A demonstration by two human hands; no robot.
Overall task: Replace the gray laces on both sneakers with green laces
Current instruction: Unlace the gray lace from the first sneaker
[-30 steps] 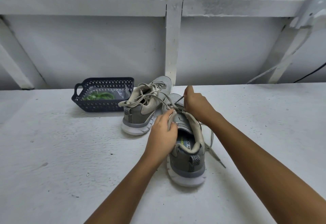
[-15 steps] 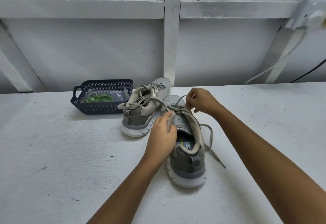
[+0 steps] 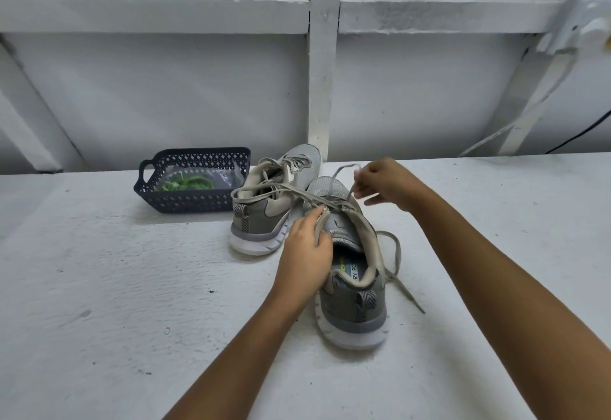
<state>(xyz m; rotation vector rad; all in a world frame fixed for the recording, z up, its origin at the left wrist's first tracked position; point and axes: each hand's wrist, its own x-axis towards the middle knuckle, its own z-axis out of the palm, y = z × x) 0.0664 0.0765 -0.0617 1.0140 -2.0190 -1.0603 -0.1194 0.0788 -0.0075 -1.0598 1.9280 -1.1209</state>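
Two gray sneakers stand on a white surface. The near sneaker [image 3: 355, 307] has its heel toward me, and my left hand [image 3: 305, 251] grips its collar and tongue on the left side. My right hand [image 3: 385, 183] is raised above the toe and pinches a loop of the gray lace [image 3: 344, 171], pulled up from the eyelets. A loose end of that lace [image 3: 401, 282] trails to the right of the shoe. The far sneaker [image 3: 269, 201] stands behind to the left, with its gray lace slack. Green laces [image 3: 186, 184] lie in the basket.
A dark blue perforated basket [image 3: 185, 203] with a handle sits at the back left, beside the far sneaker; it also holds a clear plastic bag. A white framed wall [image 3: 322, 88] rises right behind the shoes. A black cable [image 3: 582, 133] runs along the far right.
My right hand has lifted up and to the right, drawing a loop of gray lace out of the near sneaker. My left hand stays on the shoe's collar.
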